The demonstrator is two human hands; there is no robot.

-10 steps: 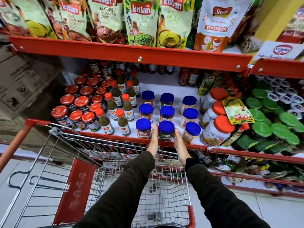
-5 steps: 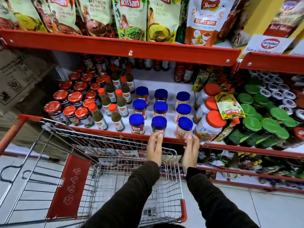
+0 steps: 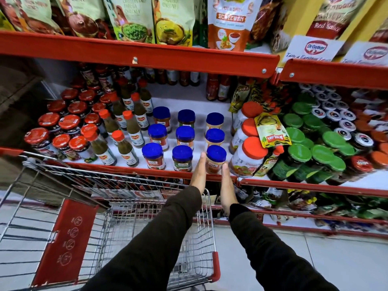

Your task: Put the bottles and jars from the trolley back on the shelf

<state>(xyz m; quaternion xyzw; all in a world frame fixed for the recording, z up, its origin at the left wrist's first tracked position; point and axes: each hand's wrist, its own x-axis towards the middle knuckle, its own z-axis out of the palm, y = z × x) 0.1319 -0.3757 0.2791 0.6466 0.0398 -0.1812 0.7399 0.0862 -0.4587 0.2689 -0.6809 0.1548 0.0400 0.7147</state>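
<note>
Head view. Blue-lidded jar (image 3: 215, 159) stands upright at the shelf (image 3: 117, 166) front lip, rightmost of the front row. My left hand (image 3: 199, 172) lies flat against its left side, right hand (image 3: 226, 185) against its right; palms open, bracketing rather than clenched, both equally near. Trolley (image 3: 147, 206) below the jar looks empty. Jar label "Veeba"; pouches above read "Schezwan", "Dr. Oetker" tag right.

head view, down onto shelf (image 3: 134, 168)

I see bright, even store light — edges bow and smear, packets (image 3: 346, 15) top right blurred.
</note>
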